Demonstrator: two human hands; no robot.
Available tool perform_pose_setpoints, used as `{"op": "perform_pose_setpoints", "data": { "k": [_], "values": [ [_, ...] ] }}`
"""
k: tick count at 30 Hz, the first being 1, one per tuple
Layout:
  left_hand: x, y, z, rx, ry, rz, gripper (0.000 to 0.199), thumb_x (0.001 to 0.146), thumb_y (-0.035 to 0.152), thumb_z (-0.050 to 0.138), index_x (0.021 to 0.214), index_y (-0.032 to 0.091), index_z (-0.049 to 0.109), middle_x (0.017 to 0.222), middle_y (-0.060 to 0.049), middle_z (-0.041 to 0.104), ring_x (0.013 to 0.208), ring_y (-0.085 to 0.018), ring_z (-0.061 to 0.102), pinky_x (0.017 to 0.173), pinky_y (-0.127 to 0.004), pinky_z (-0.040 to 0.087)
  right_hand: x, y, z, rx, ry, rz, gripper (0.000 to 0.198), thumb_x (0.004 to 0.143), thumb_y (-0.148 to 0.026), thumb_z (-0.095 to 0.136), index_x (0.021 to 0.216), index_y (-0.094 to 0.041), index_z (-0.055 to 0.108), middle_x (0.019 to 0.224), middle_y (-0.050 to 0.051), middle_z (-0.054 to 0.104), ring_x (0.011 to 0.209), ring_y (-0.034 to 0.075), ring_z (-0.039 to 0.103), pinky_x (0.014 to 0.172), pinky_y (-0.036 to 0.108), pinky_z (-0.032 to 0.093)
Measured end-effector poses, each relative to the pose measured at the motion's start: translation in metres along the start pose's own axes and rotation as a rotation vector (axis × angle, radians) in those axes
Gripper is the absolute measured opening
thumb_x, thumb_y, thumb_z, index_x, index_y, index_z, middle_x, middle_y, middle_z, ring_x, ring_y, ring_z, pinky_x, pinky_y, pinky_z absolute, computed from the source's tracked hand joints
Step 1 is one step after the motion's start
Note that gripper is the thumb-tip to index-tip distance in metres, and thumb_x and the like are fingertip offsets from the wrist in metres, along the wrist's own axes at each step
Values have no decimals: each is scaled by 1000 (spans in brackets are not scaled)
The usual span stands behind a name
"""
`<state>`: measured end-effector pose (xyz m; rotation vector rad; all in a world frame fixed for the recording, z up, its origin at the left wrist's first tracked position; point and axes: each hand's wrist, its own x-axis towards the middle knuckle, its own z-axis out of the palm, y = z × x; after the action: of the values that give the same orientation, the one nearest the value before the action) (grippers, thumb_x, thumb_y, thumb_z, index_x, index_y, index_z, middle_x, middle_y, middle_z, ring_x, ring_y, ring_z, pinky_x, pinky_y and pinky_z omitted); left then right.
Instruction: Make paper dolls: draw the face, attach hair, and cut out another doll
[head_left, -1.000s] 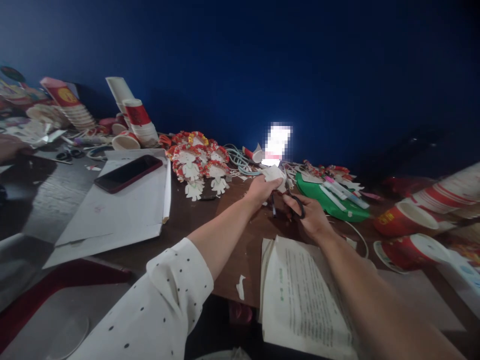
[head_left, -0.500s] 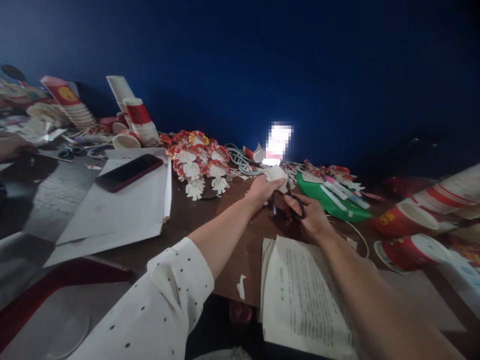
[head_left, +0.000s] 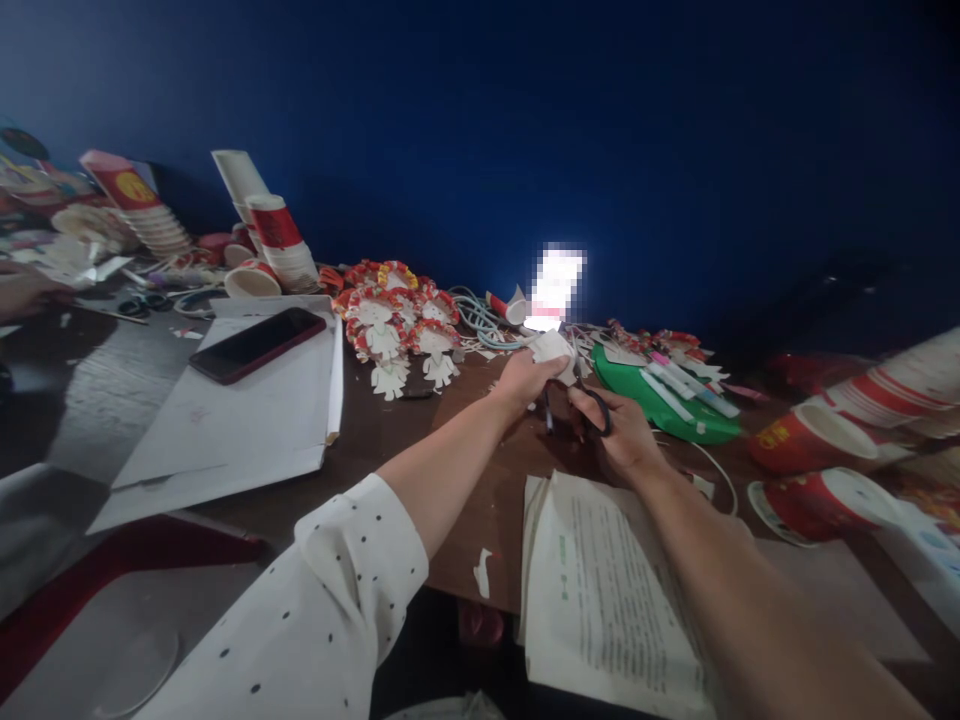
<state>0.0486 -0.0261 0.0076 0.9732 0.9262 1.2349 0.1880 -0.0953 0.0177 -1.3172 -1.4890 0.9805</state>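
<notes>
A small piece of white paper (head_left: 551, 347) is pinched in my left hand (head_left: 525, 376) above the table's far half. My right hand (head_left: 621, 430) grips a pair of scissors (head_left: 598, 408) by its black handles, close below the paper. The blades are partly hidden by the paper and my fingers, so I cannot tell how far apart they are. To the left of my hands lie several paper cutout figures (head_left: 386, 340) with red and yellow decorated rims. Just behind the paper stands a bright, blurred-out screen (head_left: 555, 285).
A dark phone (head_left: 259, 345) rests on white sheets (head_left: 225, 430) at left. Stacked paper cups (head_left: 281, 240) stand behind. On the right are a green pouch (head_left: 637, 395) with markers and red cups (head_left: 814, 440). A printed booklet (head_left: 607, 590) lies in front. Another person's hand (head_left: 30, 292) shows far left.
Almost nothing differs. Both hands stay in place with the paper and scissors; the other person's hand at far left has shifted slightly.
</notes>
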Motion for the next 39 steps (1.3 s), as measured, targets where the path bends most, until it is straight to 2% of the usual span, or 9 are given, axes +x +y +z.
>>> {"op": "perform_pose_setpoints", "data": {
  "k": [7,18,24,39],
  "values": [
    [-1,3,1,-14,3,-21,15,73,24,73,82,12,69,77,-4,69,66,-13,59,74,-28,47,1,-1,-2,40,-32,28,42,77,-58,69,64,-18,64,55,-1,55,49,12,46,44,25,35],
    [1,-1,0,-31,8,-1,17,73,25,74,83,12,69,77,-4,70,65,-12,59,73,-26,48,1,-3,-1,-5,-16,24,43,77,-60,68,67,-19,64,56,-2,54,49,11,45,47,25,35],
    [3,-3,-1,-18,1,2,18,72,27,74,80,12,68,72,-3,68,62,-12,57,65,-25,45,0,-5,-2,-7,-18,9,41,78,-57,69,67,-18,64,57,-2,53,50,10,45,48,24,33],
    [1,0,0,-55,17,-4,16,71,26,73,79,13,68,71,-2,67,60,-11,56,62,-23,43,-2,-10,0,-36,-11,19,45,76,-60,68,66,-17,64,55,-2,53,50,10,43,49,24,34]
  ]
}}
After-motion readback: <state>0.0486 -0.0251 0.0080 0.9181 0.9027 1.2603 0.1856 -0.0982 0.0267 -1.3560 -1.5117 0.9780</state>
